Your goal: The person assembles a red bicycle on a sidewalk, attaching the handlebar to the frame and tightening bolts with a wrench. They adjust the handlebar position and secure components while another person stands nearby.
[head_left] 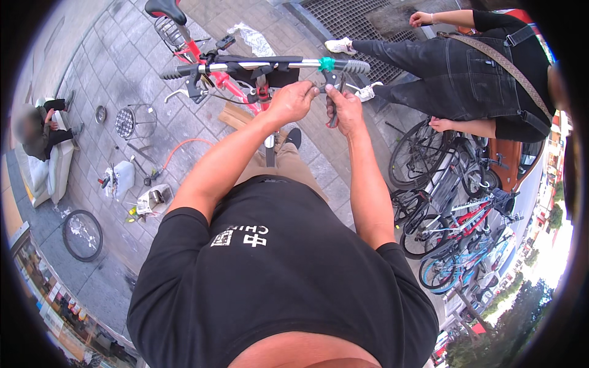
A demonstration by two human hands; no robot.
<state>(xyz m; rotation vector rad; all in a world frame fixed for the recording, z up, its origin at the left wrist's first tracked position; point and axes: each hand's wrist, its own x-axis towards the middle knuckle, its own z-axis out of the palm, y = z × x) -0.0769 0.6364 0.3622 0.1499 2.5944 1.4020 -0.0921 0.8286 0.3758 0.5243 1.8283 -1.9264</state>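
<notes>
- Red bicycle (224, 83) stands on grey paving (184, 122) as I look down remotely through the head camera, its silver handlebar (307, 63) crossing just beyond both hands
- My left hand (291, 102) is closed to a pinch beside the bar's right end; I cannot tell what, if anything, sits between its fingertips
- My right hand (346, 111) curls around a dark hand tool (332, 115), near a green wrap (326, 64) on the bar
- At right, a person in black overalls (454, 73) stands near parked bicycles (454, 214); at left lies a loose tyre (65, 235)
</notes>
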